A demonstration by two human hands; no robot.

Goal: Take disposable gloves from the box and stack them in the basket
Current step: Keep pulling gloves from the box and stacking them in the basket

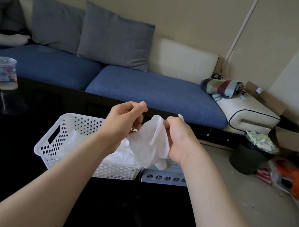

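Spreading glove point(150, 141): up it goes between both hands, above the basket's right end, probably being flattened so it stacks neatly.
Left hand point(123, 117): fingers curled, seemingly pinching the glove's 9 o'clock edge.
Right hand point(176, 141): fingers wrapped round the 1 o'clock edge.
Basket point(57, 121): at 7 o'clock from the glove, with a white pile point(119, 155) already inside.
Box point(163, 178): at 5 o'clock, just beside the basket, which keeps each trip short.
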